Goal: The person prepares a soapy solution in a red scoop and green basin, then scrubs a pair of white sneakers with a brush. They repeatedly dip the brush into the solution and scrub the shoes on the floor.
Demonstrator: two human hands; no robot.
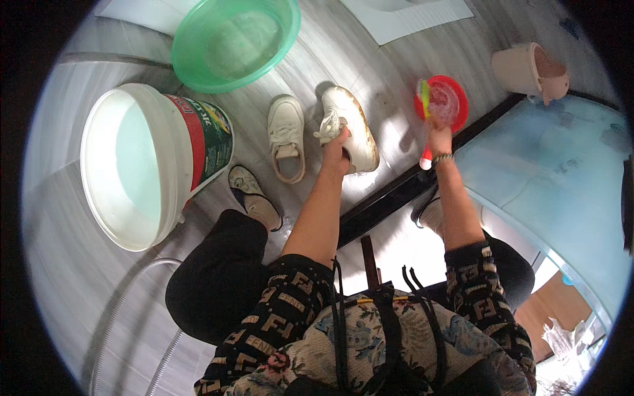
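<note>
My left hand (337, 153) is closed around the opening of a white lace-up sneaker (362, 129), which is tilted so that its brown-stained sole edge faces right. Its mate, another white sneaker (286, 125), stands on the floor just to the left. In my right hand (440, 138) is a scrub brush (424, 99) with a yellow-green head and a red-and-white handle end. The brush head is over the left side of a small red bowl (460, 91) holding foamy liquid; whether it touches the liquid I cannot tell.
A green basin (290, 49) holds water at the far left. Nearer stands a large white bucket (173, 152) of water. A pink bucket (515, 69) is at the far right, beside a frosted glass panel (528, 145). A black sill (389, 201) crosses the floor; a grey hose (119, 303) lies left.
</note>
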